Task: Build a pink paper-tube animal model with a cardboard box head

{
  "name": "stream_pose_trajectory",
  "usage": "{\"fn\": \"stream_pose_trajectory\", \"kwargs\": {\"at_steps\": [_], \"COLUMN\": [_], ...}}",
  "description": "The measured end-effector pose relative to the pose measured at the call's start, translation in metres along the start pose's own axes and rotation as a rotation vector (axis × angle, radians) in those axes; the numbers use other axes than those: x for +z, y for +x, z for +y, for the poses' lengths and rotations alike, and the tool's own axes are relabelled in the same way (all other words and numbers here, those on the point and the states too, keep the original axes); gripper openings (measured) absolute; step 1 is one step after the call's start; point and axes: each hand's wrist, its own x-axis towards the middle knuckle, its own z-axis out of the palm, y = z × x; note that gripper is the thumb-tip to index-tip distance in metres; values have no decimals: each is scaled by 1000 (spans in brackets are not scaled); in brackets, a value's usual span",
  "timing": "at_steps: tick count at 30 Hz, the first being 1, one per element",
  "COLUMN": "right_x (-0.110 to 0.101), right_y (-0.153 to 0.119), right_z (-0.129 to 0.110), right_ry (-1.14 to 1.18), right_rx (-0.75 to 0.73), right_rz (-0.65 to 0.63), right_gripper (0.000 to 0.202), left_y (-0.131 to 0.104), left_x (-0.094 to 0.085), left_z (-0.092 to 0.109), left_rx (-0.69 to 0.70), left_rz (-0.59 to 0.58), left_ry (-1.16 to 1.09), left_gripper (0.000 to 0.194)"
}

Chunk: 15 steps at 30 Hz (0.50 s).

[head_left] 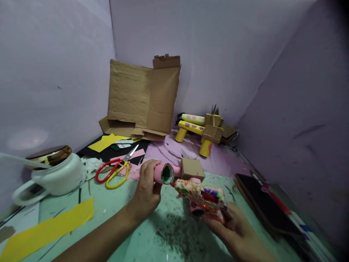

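My left hand (147, 185) is closed around a pink paper tube (157, 174), its open end with a dark green inside turned toward me. In my right hand (234, 229) is a glue gun (200, 193) with a colourful floral pattern and a small red light. The nozzle of the glue gun points left, close to the rim of the tube; I cannot tell whether they touch. Just behind stands a small cardboard box (192, 169) with pink tubes joined to it, partly hidden by the glue gun.
Red and yellow scissors (117, 169) lie left of my left hand. Further left are a white mug (62, 174) and a yellow paper strip (49, 233). An opened cardboard box (144, 98) and yellow tube animals (201, 131) stand behind. A dark phone-like slab (264, 200) lies right.
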Motion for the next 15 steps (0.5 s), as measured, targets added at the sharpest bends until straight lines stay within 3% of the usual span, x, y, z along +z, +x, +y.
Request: {"fn": "stream_pose_trajectory", "kwargs": {"at_steps": [9, 15], "right_x": [0, 7], "right_y": [-5, -7], "right_z": [16, 11], "right_ry": [43, 8], "right_rx": [17, 28], "right_rz": [-44, 74], "right_gripper": [29, 25], "left_y": [-1, -1], "left_x": [-1, -1], "left_z": [2, 1], "left_rx": [50, 61], "left_rz": [-1, 2], "left_ry": [66, 59], "left_gripper": [51, 52]}}
